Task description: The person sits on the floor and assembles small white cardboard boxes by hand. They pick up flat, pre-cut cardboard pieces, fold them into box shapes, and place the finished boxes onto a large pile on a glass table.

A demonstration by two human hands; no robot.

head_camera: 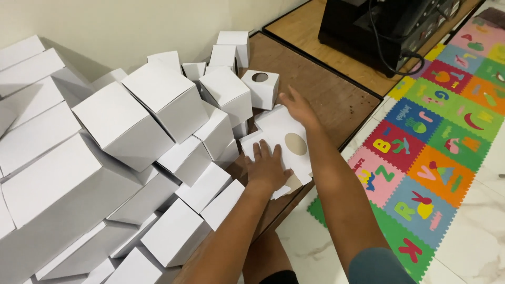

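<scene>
Two hands work on one flat white carton blank (pixel 286 138), which lies on the brown wooden worktop (pixel 336 100) just right of the heap of folded white boxes (pixel 131 158). That blank, with an oval cut-out near its middle, tops a small stack of like sheets. Its long axis runs from the near left to the far right, away from the person.

Left hand (pixel 267 167) lies flat on the blank's near corner, fingers spread and pointing away, pressing down and gripping nothing. Right hand (pixel 298 107) rests at the blank's far edge, fingers extended and apart, touching the card; whether any fingertip curls under the edge cannot be told. Both hands are on the blank, the left nearer the body.

Card looks thin, matte and smooth, with crisp creases. Beyond the blank stands a small cube box (pixel 261 87) showing a round hole on top. Right of the worktop lies a foam mat (pixel 436 126) of bright interlocking tiles on pale marble-like floor.
</scene>
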